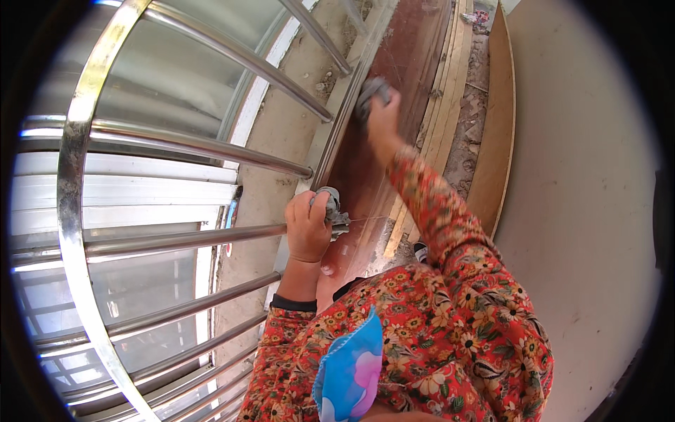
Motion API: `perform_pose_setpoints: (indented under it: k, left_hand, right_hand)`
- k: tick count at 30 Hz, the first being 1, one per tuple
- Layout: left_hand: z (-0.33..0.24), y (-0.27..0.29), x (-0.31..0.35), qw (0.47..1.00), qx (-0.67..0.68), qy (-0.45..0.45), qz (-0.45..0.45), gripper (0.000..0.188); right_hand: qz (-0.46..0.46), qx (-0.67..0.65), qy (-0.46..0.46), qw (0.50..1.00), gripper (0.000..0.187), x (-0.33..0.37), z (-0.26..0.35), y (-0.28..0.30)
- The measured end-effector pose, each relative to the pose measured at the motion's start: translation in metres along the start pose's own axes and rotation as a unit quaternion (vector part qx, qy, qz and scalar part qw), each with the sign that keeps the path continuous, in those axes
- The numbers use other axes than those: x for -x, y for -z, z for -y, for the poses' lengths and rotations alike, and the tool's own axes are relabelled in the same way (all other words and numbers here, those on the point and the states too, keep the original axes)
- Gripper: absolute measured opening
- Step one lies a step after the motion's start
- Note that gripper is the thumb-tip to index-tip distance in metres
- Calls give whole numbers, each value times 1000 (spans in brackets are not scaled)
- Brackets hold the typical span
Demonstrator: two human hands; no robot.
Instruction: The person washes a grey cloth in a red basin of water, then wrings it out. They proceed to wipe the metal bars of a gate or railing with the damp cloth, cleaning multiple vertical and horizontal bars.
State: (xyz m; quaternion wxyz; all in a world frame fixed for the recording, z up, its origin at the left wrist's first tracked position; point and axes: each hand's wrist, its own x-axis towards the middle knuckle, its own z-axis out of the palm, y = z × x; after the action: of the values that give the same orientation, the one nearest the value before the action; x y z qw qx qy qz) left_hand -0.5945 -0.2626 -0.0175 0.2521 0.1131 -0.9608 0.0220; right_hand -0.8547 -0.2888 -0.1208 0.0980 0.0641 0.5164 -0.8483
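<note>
My left hand (306,228) is closed round a crumpled grey rag (335,216), beside the lower end of a metal bar. Farther ahead, my right hand (384,116) is stretched out over a reddish-brown board (408,53). In it is a dark grey rag (370,97), smeared by motion, against the board's left side. Whether that rag presses on the board or just hovers, I cannot tell. The board runs away from me along the metal window track (341,116).
Shiny metal bars (204,153) and an upright band (72,155) stand on the left before a window. Pale wooden planks (446,116), rubble (472,133) and a curved brown panel (498,119) lie right of the board. A plain wall (576,176) rises at far right.
</note>
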Motion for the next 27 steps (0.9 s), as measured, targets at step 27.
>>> perform_pose_setpoints:
  k: [27]
  left_hand:
    - [-3,1,3,1000,4,6,7,56]
  right_hand:
    - [-14,189,-43,981,42,-26,-55,22]
